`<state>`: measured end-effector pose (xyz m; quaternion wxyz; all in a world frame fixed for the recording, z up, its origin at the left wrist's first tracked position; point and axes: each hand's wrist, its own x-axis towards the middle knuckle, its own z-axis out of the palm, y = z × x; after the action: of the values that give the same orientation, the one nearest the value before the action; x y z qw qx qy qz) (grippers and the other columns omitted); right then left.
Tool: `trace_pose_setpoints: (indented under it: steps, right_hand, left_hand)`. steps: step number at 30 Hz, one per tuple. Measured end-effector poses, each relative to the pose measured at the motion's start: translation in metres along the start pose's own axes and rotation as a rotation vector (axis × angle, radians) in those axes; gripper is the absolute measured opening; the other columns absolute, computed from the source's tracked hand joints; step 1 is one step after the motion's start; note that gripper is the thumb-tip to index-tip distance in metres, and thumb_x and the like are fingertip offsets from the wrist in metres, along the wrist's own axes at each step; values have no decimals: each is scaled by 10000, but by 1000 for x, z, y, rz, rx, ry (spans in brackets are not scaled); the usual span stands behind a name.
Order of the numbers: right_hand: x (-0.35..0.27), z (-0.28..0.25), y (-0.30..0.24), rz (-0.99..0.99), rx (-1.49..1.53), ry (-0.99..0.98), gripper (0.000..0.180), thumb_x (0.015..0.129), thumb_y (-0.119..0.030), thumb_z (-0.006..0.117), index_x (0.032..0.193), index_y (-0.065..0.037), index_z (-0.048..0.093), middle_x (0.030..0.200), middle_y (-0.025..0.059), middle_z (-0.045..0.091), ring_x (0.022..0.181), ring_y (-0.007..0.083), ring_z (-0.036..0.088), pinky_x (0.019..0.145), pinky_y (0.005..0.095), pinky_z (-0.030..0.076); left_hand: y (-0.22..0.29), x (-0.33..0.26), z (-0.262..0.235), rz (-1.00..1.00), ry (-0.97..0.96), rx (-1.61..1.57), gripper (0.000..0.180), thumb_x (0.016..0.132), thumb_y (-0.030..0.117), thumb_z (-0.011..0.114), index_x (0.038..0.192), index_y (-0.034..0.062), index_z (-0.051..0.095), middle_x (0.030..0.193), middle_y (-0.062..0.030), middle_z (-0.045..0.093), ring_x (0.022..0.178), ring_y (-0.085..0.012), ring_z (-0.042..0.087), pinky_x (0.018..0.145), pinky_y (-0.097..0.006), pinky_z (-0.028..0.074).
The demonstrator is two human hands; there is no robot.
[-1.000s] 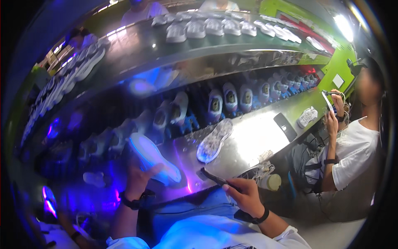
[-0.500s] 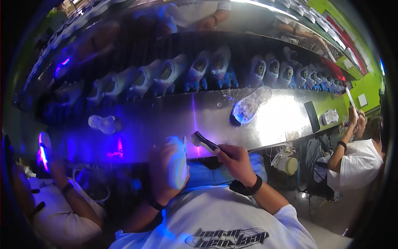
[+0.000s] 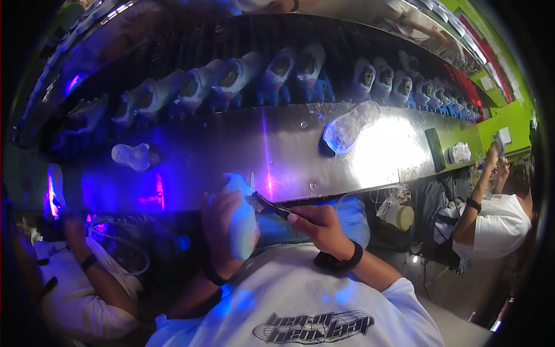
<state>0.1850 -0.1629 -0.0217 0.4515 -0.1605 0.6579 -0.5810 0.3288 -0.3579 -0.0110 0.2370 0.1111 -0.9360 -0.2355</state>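
My two hands are apart, each closed on its own thing. My left hand (image 3: 221,226) is clamped around a pale shoe sole (image 3: 245,228), holding it up on end over the near edge of the metal table (image 3: 219,159). My right hand (image 3: 325,228) grips the dark handle of a small brush (image 3: 274,206) — its bristles are up against the sole's rim, at about one o'clock on it. Reckoning from my hands, a bigger, mottled sole (image 3: 351,128) lies on the table between one and two o'clock, and a smaller white sole (image 3: 130,156) lies towards ten. A dark flat slab (image 3: 435,149) sits between two and three, with another pale sole (image 3: 459,152) just beyond it. Across twelve o'clock runs a row of pale shoes (image 3: 311,62) behind the table. A co-worker in a white shirt (image 3: 498,222) is at three o'clock, another person (image 3: 87,283) between eight and nine.
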Motion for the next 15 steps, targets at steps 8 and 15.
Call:
trace_pose_setpoints:
  steps: [8, 15]
  right_hand:
    - [-26, -11, -18, -110, 0, -22, 249, 1021, -184, 702, 1042, 63, 730, 694, 12, 547, 655, 71, 446, 560, 283, 374]
    - [-39, -12, -24, -306, -131, 84, 217, 967, -123, 743, 1089, 56, 732, 722, 126, 620, 634, 172, 552, 577, 328, 408]
  left_hand:
    - [12, 15, 1, -15, -47, 62, 805, 709, 106, 832, 1428, 62, 472, 1392, -174, 560, 1366, -399, 514, 1227, -622, 246]
    - [25, 31, 5, -61, -31, 115, 809, 693, 83, 829, 1416, 63, 468, 1378, -181, 563, 1338, -402, 527, 1218, -609, 256]
